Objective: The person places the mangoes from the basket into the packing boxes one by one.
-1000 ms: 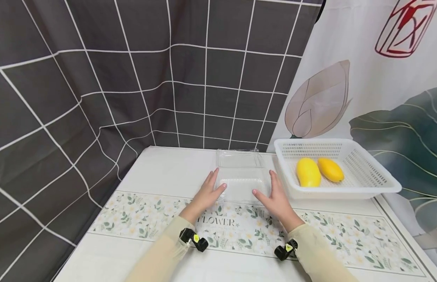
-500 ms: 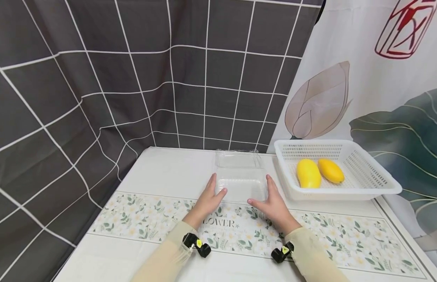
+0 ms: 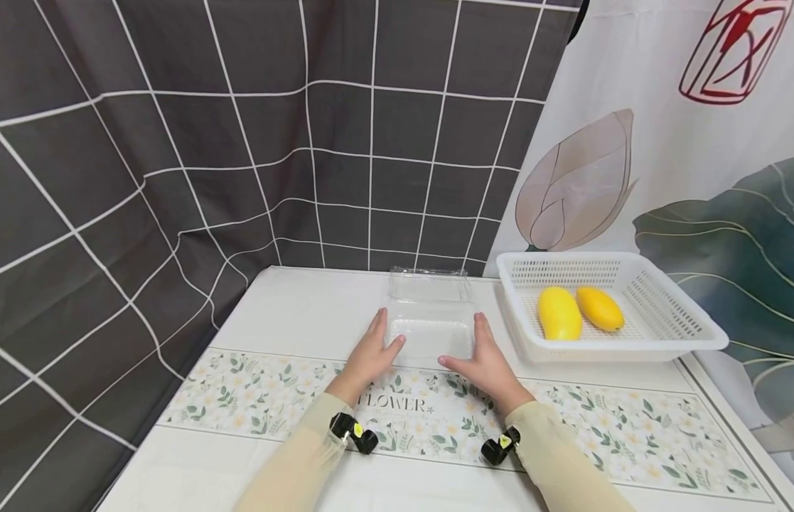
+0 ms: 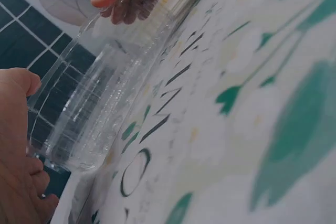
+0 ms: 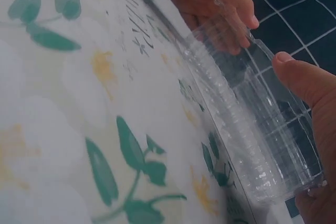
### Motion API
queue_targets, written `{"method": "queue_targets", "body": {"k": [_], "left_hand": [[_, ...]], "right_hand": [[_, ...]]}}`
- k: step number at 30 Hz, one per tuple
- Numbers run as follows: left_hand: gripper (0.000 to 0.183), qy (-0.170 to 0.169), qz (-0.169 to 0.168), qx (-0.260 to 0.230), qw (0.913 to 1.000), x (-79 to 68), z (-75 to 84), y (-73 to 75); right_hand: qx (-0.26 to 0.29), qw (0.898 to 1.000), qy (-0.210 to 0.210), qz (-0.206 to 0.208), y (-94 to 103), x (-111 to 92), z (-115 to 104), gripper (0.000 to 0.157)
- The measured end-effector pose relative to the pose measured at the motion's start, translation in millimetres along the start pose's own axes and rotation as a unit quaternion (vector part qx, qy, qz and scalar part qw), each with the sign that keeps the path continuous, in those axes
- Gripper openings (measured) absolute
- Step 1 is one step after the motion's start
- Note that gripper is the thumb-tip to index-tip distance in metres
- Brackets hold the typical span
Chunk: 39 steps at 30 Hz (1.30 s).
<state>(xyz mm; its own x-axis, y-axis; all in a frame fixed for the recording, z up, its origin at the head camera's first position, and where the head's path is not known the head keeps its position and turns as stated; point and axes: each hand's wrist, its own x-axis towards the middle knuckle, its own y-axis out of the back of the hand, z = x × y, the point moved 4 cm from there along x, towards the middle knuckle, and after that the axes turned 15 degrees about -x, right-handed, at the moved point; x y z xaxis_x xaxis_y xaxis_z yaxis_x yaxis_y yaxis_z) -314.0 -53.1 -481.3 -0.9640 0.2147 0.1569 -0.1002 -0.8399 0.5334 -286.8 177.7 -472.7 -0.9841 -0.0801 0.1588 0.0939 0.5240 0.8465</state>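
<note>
Clear plastic container (image 3: pixel 430 341) grasped from both sides

Its rim is pinched by the left hand (image 3: pixel 368 355) from 8 o'clock and by the right hand (image 3: pixel 486 364) from 4 o'clock, thumbs over the edge and fingers curled along the outer walls. The lid (image 3: pixel 428 286) is spread open toward 12 o'clock. Whether the base touches the white table (image 3: pixel 294 320) cannot be told. At 3 o'clock a white basket (image 3: pixel 627 348) is set, with two yellow fruits (image 3: pixel 559 314) lying inside.

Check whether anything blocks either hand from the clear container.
Nothing visible does: the left hand and right hand hold opposite sides of the clear container. The white basket stands off to the right, not between.
</note>
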Motion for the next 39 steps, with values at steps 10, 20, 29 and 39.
{"method": "queue_targets", "body": {"k": [10,20,29,39], "left_hand": [[0.077,-0.012,-0.005,0.011,0.9999,4.8,-7.4,9.1],[0.072,0.014,0.002,-0.062,0.998,3.7,-11.0,8.1],[0.063,0.042,0.004,-0.194,0.98,0.1,-14.6,4.4],[0.064,0.013,-0.007,-0.235,0.9718,-6.0,-14.4,5.8]], "right_hand": [[-0.018,1.0,-0.007,0.009,-5.5,1.1,-11.3,0.119],[-0.014,1.0,-0.015,0.006,-4.3,-0.5,-12.8,0.123],[-0.015,0.999,0.013,0.035,21.6,2.6,-11.8,0.107],[-0.058,0.997,0.04,0.039,85.6,17.3,-11.9,0.098]]}}
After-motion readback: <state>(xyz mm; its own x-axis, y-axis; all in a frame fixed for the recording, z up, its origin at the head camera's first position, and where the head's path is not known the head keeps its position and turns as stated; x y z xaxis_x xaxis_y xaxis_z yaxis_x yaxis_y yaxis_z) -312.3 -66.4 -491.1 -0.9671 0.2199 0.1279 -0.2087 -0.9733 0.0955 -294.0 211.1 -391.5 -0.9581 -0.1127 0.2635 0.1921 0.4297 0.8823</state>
